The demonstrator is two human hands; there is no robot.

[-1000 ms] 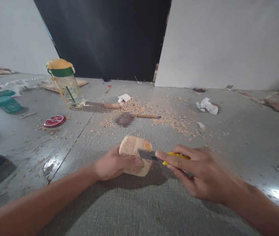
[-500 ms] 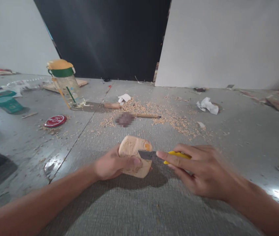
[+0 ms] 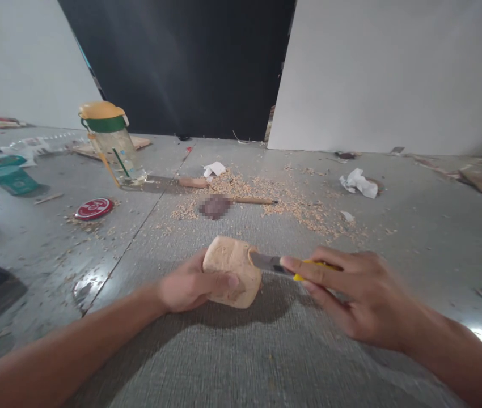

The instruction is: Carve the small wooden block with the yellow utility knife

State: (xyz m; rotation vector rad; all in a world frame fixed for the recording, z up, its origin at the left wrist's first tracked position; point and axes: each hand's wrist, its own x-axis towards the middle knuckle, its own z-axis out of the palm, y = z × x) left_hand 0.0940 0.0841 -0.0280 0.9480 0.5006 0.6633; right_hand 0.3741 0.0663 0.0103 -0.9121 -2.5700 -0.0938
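Note:
My left hand (image 3: 194, 283) is closed around a pale, rounded block that looks like wood (image 3: 232, 266), its thumb pressed on the front face. Some of its fingers are hidden behind the block. In my right hand (image 3: 351, 289) is a yellow-handled utility knife (image 3: 273, 262), with the index finger laid along the top. Its blade points left and touches the upper right edge of the block, where a small curved notch shows. The block is held up a little over the grey floor, above its shadow.
Pale shavings (image 3: 304, 207) lie beyond the hands around a pencil (image 3: 256, 200), a wooden handle (image 3: 194, 182) and a blurred-out patch. To the left stand a yellow-lidded bottle (image 3: 111, 147), a green cup (image 3: 13, 180) and a red round lid (image 3: 94, 209). Crumpled paper (image 3: 360, 183) lies right.
The knife has shifted right and slightly up, from across the block's front face to its upper right edge. The left hand and the block have barely moved.

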